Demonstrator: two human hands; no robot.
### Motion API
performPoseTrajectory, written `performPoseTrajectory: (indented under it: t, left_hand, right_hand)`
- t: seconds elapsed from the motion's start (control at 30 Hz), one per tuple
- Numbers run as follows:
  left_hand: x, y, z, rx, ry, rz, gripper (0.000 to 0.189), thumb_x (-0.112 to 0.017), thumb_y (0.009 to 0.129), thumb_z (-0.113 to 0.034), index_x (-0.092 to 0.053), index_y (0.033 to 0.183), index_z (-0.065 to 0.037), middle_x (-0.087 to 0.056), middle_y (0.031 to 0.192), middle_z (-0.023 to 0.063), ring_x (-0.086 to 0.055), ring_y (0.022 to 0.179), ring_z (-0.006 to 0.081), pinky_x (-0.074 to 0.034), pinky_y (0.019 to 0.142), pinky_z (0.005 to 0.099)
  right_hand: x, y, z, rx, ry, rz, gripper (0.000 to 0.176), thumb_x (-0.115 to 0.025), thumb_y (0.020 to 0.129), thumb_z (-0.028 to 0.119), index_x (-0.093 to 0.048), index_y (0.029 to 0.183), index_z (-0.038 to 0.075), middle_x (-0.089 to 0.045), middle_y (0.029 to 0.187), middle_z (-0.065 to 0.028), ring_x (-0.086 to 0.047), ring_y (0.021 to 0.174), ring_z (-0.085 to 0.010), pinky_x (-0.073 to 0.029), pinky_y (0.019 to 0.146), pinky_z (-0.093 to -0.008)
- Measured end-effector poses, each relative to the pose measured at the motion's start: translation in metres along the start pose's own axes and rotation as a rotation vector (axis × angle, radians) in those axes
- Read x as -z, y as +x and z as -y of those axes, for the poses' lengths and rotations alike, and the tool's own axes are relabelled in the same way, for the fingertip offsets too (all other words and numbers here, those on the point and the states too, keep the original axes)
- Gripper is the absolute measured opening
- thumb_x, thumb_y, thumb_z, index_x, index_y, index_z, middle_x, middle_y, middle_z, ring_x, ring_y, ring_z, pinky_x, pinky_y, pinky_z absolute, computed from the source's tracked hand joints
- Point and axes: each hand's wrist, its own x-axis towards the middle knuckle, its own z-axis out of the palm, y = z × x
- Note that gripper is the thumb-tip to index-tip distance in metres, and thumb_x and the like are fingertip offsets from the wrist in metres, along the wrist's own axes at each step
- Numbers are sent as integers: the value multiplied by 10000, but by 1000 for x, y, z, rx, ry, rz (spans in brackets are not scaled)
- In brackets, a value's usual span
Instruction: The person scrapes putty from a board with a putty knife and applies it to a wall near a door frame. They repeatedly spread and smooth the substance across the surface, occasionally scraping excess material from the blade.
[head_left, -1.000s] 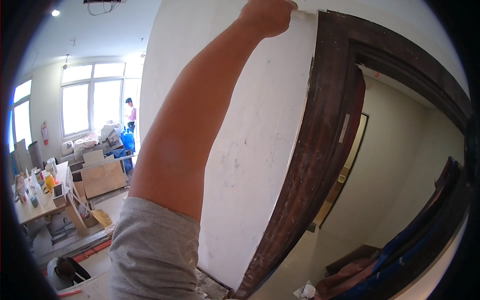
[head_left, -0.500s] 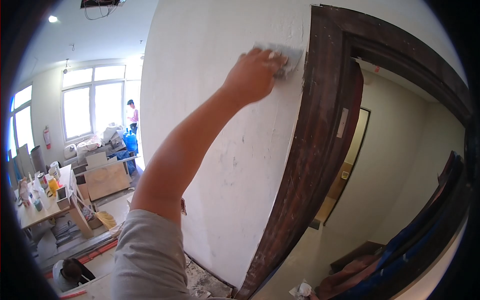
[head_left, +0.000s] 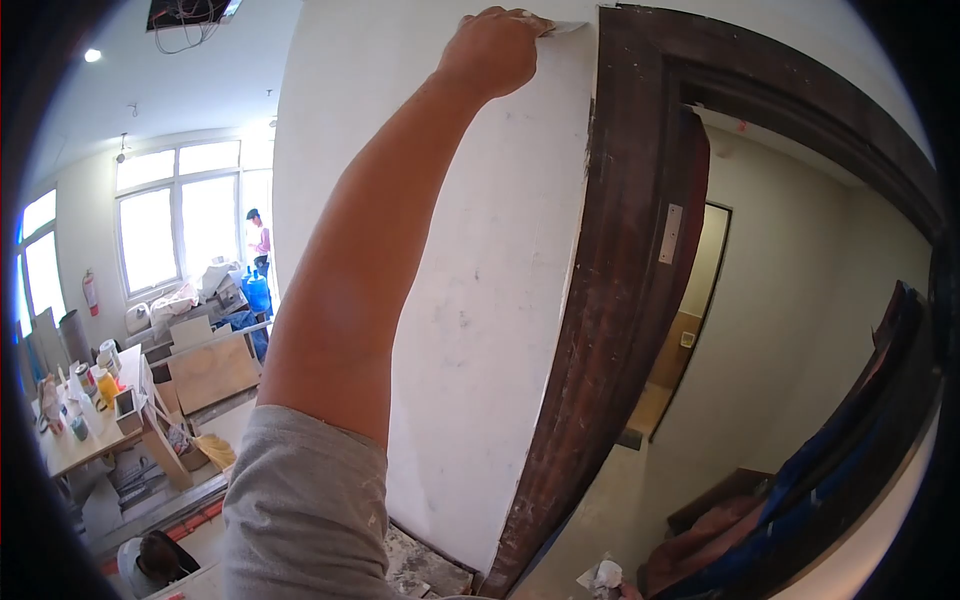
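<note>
My left hand (head_left: 492,52) is raised high at the end of an outstretched arm, its fingers closed around a putty knife (head_left: 568,29). The thin blade lies near the white wall (head_left: 480,210), close to the upper corner of the dark wooden door frame (head_left: 625,130). Faint grey marks and smears show on the wall below. At the bottom edge, a small part of my right hand (head_left: 629,592) shows beside a white, putty-smeared thing (head_left: 604,575). Most of that hand is cut off, and I cannot make out what the thing is.
Right of the wall, a doorway opens onto a corridor; dark cloth (head_left: 800,490) hangs there. At left stand a cluttered table (head_left: 85,440), boards (head_left: 212,375) and blue water bottles (head_left: 257,290). One person (head_left: 258,240) stands by the windows; another (head_left: 155,562) is low at bottom left.
My left hand has moved up and slightly left with the putty knife, whose blade now shows more edge-on. The view has shifted slightly.
</note>
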Motion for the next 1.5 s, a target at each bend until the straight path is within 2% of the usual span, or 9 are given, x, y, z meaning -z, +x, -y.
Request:
performPoseTrajectory:
  t: [0.4,0.6,0.7,0.93,1.07,1.17,1.27,1.47,1.5]
  left_hand:
    - [-3,-119,-46,43,-173,110,485,-624,803,-58,-636,1284,-124,-634,1296,76,-504,1260,310,-392,1092,424]
    - [17,-196,-73,-24,-239,106,472,-626,757,-10,-674,1210,-135,-669,1187,59,-583,1111,285,-460,976,430]
    - [37,-169,-52,2,-193,7,397,-584,790,3,-706,1143,-132,-703,1124,61,-622,987,298,-491,920,433]
    - [5,-32,7,-17,-2,-99,446,-467,862,-21,-643,1261,-117,-670,1239,81,-587,1173,285,-442,1020,428]
    - [-13,-21,7,-26,-5,-39,470,-449,858,-4,-635,1275,-115,-648,1283,80,-567,1209,281,-430,1038,418]
    - [-14,-38,-4,-11,-68,-8,485,-458,835,0,-636,1269,-126,-643,1281,83,-553,1223,282,-411,1039,426]
    - [-12,-68,-17,-12,-124,15,478,-484,816,-3,-639,1252,-123,-644,1261,102,-545,1228,296,-409,1033,438]
    - [7,-149,-59,7,-160,130,528,-592,753,15,-633,1266,-105,-645,1260,106,-539,1213,341,-415,1059,452]
    - [9,-164,-66,21,-171,156,551,-605,737,21,-629,1272,-107,-642,1261,108,-533,1216,345,-409,1061,457]
  right_hand:
    - [-20,-25,-1,1,-80,-40,286,-458,1017,276,-639,1042,55,-604,798,-44,-572,673,-161,-474,583,-284]
    - [-27,-32,-5,1,-118,-33,290,-458,1018,276,-642,1058,56,-610,815,-43,-577,689,-159,-477,597,-281]
    - [-30,-36,-7,0,-136,-34,292,-458,1018,276,-643,1066,56,-613,823,-43,-579,697,-158,-478,604,-279]
    - [-36,-50,-12,81,-241,-23,297,-458,1018,276,-647,1085,58,-621,843,-43,-586,716,-156,-482,621,-274]
    - [-9,-46,-26,627,-881,161,292,-477,1011,254,-651,1163,76,-645,932,-18,-597,794,-132,-482,686,-255]
    - [-37,-63,-11,140,-497,-12,241,-510,995,228,-660,1129,95,-648,889,-1,-596,743,-132,-488,650,-265]
    - [-10,-32,-17,-68,-2,127,196,-529,986,219,-668,1070,109,-633,825,15,-575,683,-118,-476,590,-265]
    - [-40,-45,-12,-27,-110,-152,189,-514,992,233,-670,1005,128,-609,760,31,-532,592,-91,-423,496,-245]
    - [-32,-38,-14,-35,-125,-88,198,-511,993,238,-672,1018,126,-611,760,30,-535,590,-94,-423,494,-245]
